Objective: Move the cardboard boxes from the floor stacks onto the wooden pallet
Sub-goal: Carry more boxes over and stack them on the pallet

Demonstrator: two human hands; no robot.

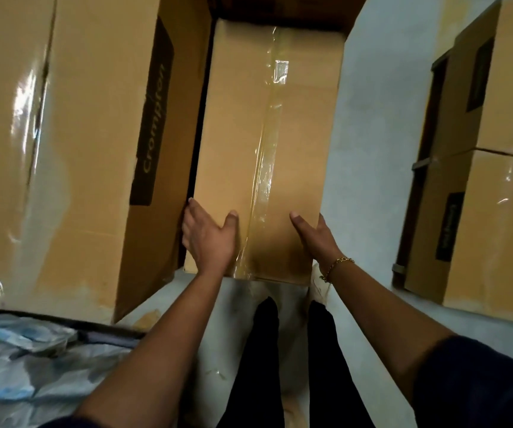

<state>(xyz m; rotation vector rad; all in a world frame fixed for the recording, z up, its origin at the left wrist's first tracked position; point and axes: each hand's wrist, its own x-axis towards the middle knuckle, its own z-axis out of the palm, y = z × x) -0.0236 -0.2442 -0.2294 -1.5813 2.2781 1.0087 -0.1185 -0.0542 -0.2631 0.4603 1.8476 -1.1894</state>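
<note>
We see a long cardboard box (264,149) in the middle. It is brown and smooth, with flat sides and sharp edges. A strip of shiny clear tape (269,125) runs down its top. The box is just in front of the person's legs, low by the floor (372,149), and we cannot tell if it rests there. Just beside it on the left is a much bigger box (63,134) with a dark label (153,118) and shiny tape too. Well apart on the right is a stack of boxes (490,186), one on top of another. The floor is pale grey and smooth, with some marks. Crinkly clear plastic (26,359) lies at the bottom left. Both arms reach out straight. The left hand (208,239) has its thumb on top of the long box and its fingers bent around the left edge. The right hand (313,236) does the same on the right edge, so each grip wraps the box. A gold bracelet (335,267) hangs on the right wrist.
</note>
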